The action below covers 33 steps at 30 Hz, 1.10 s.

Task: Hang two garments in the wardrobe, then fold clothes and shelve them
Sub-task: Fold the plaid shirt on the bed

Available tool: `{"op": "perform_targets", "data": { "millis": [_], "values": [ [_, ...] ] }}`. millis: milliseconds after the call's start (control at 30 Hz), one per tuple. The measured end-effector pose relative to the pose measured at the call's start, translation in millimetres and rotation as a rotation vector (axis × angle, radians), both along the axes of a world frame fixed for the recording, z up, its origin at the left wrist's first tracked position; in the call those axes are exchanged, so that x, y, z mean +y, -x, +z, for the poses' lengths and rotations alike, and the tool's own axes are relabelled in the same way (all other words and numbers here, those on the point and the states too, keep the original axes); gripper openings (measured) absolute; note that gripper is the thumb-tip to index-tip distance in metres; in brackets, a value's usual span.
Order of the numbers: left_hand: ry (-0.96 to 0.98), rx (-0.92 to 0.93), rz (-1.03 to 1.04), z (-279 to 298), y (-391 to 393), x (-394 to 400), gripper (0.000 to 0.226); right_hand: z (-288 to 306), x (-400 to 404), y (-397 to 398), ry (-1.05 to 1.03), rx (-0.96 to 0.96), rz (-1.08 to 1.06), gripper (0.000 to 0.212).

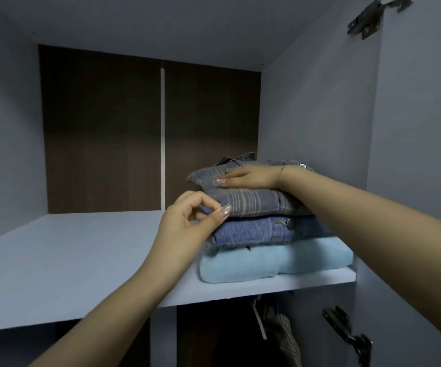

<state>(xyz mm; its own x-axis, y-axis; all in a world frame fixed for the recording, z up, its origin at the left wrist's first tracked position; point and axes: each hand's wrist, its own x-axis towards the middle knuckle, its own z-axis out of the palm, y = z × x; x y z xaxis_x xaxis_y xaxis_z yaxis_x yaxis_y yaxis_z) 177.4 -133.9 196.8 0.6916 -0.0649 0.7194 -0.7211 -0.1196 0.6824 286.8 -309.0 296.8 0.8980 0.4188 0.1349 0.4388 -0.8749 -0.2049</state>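
L hand [187,223] grip pinches plaid shirt [248,200] edge, R hand [251,177] flat on top — folded.

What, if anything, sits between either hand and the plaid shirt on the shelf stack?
Nothing visible. The right hand lies flat on top of the plaid shirt, and the left hand pinches its front-left corner. The shirt tops the stack on the shelf.

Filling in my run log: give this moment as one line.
stage: shelving | stack: plaid shirt over denim over light blue garment | right hand: flat on top | left hand: pinching plaid corner
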Motion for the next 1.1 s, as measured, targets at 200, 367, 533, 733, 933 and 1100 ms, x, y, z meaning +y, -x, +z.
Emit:
{"op": "perform_targets", "data": {
  "millis": [200,367,533,733,933,1100],
  "values": [
    [-0.095,-0.179,0.048,-29,38,25,0.001,-41,-19,107,-0.145,-0.345,-0.095,0.049],
    [-0.392,-0.248,0.059,-75,76,12,0.025,-107,-33,229,0.049,-0.446,-0.284,0.061],
    [-0.603,-0.325,-0.049,-107,115,-11,0.040,-164,-48,339,0.049,-0.387,-0.450,0.067],
    [-0.791,-0.378,-0.219,-144,183,-64,0.049,-241,-54,451,-0.328,-0.332,-0.692,0.063],
    [-0.844,-0.504,-0.500,-185,287,-128,0.050,-314,-54,589,-0.424,-0.428,-1.032,0.062],
    [-0.852,-0.609,-0.792,-222,408,-195,0.054,-356,-60,723,-0.206,-0.373,-1.404,0.071]
  ]
}}
